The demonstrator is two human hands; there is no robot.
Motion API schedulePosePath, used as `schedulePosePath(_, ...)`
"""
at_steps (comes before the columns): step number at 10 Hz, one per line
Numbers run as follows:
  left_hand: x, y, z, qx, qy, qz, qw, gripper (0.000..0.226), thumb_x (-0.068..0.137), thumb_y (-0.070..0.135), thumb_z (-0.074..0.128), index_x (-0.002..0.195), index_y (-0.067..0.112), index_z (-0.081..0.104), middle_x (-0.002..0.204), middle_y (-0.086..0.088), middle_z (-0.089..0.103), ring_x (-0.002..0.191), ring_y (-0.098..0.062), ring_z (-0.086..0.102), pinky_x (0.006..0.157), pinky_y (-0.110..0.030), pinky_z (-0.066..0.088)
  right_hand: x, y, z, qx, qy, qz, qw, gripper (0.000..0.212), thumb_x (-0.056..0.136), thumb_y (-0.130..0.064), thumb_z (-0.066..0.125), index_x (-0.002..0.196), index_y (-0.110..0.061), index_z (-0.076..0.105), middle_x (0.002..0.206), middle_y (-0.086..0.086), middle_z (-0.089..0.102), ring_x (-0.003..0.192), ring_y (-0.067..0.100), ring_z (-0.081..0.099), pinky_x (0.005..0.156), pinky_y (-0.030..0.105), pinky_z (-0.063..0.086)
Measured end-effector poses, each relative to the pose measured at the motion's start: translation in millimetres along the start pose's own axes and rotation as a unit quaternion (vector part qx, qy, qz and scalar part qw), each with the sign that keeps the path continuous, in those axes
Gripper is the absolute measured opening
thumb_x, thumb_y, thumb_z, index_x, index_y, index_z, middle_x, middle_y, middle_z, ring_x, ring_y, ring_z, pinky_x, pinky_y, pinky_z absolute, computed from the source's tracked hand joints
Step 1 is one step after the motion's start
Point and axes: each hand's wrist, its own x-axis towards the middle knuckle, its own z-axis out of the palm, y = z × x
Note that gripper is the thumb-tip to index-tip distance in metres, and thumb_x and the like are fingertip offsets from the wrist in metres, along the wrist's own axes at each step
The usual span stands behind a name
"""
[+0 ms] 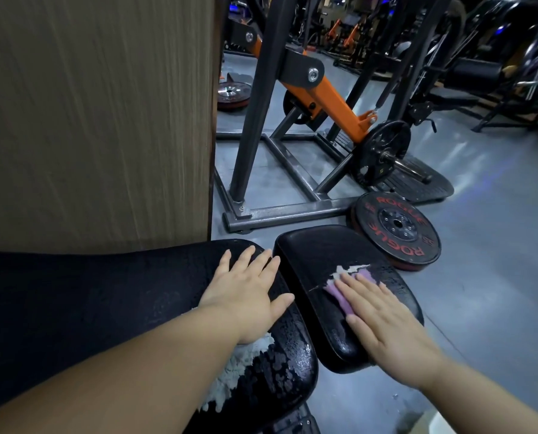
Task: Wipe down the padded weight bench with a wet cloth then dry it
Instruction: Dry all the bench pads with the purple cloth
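The black padded weight bench has a long back pad [111,296] on the left and a smaller seat pad [320,255] to its right, both cracked and glistening wet. My left hand [248,289] lies flat with spread fingers on the end of the back pad, beside a torn patch of white stuffing [239,368]. My right hand [383,321] presses flat on a purple cloth [342,292] spread on the seat pad. A torn white spot [346,270] shows just beyond the cloth.
A wood-grain panel [95,120] stands close on the left behind the bench. Beyond the seat pad lie a black and red weight plate [396,230], a steel machine frame [280,211] with an orange arm [327,101], and grey floor [493,277] to the right.
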Motion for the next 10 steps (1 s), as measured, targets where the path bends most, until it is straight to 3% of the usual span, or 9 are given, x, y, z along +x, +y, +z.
schedulePosePath(1,0.2,-0.1,-0.4,0.0,0.0,0.0,1.0,0.072,0.095,0.065,0.008,0.154,0.026,-0.008,0.162,0.008,-0.012,0.147,-0.018,-0.018,0.119,-0.05,-0.01,-11.5,1.3,2.6,0.014,0.014,0.005,1.0,0.063,0.091,-0.062,-0.006,0.149,-0.043,0.01,0.155,-0.026,-0.002,0.144,-0.003,-0.007,0.118,0.027,-0.002)
schedulePosePath(3,0.7,0.7,-0.5,0.008,-0.002,-0.002,1.0,0.072,0.095,0.065,0.007,0.154,0.026,-0.008,0.162,0.007,-0.012,0.147,-0.018,-0.018,0.119,-0.05,-0.01,30.9,10.0,-1.3,0.016,0.022,0.015,1.0,0.071,0.084,-0.061,0.0,0.15,-0.04,0.009,0.156,-0.024,-0.003,0.145,0.001,-0.003,0.118,0.027,-0.002)
schedulePosePath(4,0.4,0.8,-0.5,0.009,-0.002,-0.005,1.0,0.072,0.095,0.066,0.008,0.154,0.027,-0.007,0.162,0.008,-0.012,0.147,-0.017,-0.018,0.119,-0.05,-0.009,70.9,18.6,-4.2,0.016,0.024,0.031,0.999,0.067,0.09,-0.058,0.009,0.152,-0.035,0.01,0.158,-0.017,0.002,0.147,0.007,0.0,0.117,0.03,0.0)
schedulePosePath(5,0.4,0.9,-0.1,0.011,-0.002,-0.007,1.0,0.072,0.095,0.066,0.008,0.154,0.028,-0.007,0.162,0.009,-0.012,0.147,-0.017,-0.018,0.119,-0.05,-0.009,115.5,24.9,-8.8,0.02,0.022,0.067,0.997,0.054,0.101,-0.044,0.026,0.152,-0.029,0.015,0.16,-0.01,0.009,0.147,0.012,0.005,0.117,0.035,0.004)
schedulePosePath(6,1.5,1.2,0.6,0.01,-0.001,-0.007,1.0,0.072,0.095,0.066,0.009,0.154,0.028,-0.007,0.162,0.009,-0.011,0.147,-0.016,-0.018,0.119,-0.049,-0.01,141.6,26.5,-15.2,0.032,0.023,0.084,0.996,0.051,0.102,-0.04,0.029,0.151,-0.028,0.021,0.158,-0.008,0.018,0.146,0.013,0.012,0.117,0.038,0.008)
schedulePosePath(8,0.5,0.7,1.4,0.007,0.006,-0.006,1.0,0.072,0.095,0.066,0.009,0.154,0.029,-0.006,0.162,0.01,-0.011,0.148,-0.016,-0.017,0.119,-0.048,-0.01,103.4,20.8,-14.2,0.032,0.027,0.086,0.995,0.053,0.102,-0.04,0.026,0.152,-0.028,0.014,0.16,-0.008,0.009,0.147,0.015,0.007,0.117,0.036,0.005)
schedulePosePath(10,1.1,0.7,1.6,0.011,0.005,-0.006,1.0,0.073,0.094,0.067,0.008,0.154,0.028,-0.007,0.162,0.009,-0.012,0.148,-0.016,-0.018,0.119,-0.049,-0.009,0.0,17.9,0.3,0.051,0.041,0.053,0.996,0.061,0.086,-0.061,0.005,0.145,-0.047,0.009,0.152,-0.027,0.002,0.145,0.001,0.004,0.119,0.031,0.006)
